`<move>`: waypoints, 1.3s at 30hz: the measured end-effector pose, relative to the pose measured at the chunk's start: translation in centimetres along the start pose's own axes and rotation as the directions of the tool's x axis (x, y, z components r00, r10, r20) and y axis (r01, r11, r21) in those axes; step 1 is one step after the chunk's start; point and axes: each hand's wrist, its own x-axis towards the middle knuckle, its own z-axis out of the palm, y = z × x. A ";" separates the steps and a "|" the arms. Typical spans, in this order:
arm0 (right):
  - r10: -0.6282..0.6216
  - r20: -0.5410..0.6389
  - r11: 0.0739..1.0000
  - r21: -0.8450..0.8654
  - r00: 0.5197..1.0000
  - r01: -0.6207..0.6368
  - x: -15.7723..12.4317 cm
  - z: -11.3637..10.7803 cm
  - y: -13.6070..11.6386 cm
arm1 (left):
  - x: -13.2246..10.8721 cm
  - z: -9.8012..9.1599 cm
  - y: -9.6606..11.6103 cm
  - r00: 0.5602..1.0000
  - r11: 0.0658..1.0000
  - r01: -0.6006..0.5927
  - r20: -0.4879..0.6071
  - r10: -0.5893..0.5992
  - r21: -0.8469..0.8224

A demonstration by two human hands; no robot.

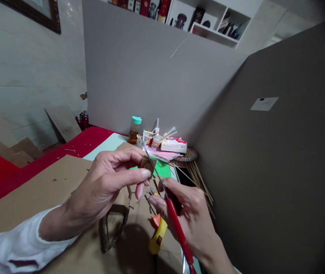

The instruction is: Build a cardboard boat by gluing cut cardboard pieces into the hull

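Note:
Between the thumb and fingers of my left hand (pixel 113 179) is a small brown piece (pixel 147 163). My right hand (pixel 188 217) grips a tool with a red handle (pixel 179 228) and a long thin metal shaft, which crosses over the brown piece. Whether the shaft touches the piece cannot be made out. Below my hands, a yellow glue gun (pixel 158 238) with an orange trigger lies on the cardboard (pixel 51 190). A dark brown curved frame (pixel 115 224) sits under my left hand, with small dark sticks scattered beside it.
At the back stand a jar with a teal lid (pixel 134 130), paper cups (pixel 156 142) with sticks and tools, and a tissue pack (pixel 174 145). Thin wooden sticks (pixel 201 177) lie at the right beside a woven tray (pixel 190 154). Grey panels (pixel 151 76) enclose the table.

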 end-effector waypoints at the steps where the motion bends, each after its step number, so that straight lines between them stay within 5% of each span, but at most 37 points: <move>1: -0.024 -0.005 1.000 -0.003 1.000 0.024 0.0 -0.1 0.1 | 0.1 -0.1 -0.1 1.000 1.000 -0.006 0.022 0.005 0.015; 14: -0.040 0.048 0.998 0.052 0.998 0.037 0.6 -1.1 -0.2 | 0.4 -1.6 0.1 0.979 0.988 -0.061 0.203 0.032 0.139; 23: -0.022 0.025 0.999 0.024 0.999 0.022 0.2 0.0 -0.3 | 0.6 -1.4 0.3 0.976 0.993 -0.055 0.216 0.031 0.103; 39: -0.159 0.082 0.987 -0.016 0.984 0.161 -0.1 -1.0 0.1 | 0.4 -2.7 2.0 0.935 0.980 0.055 0.334 -0.118 0.194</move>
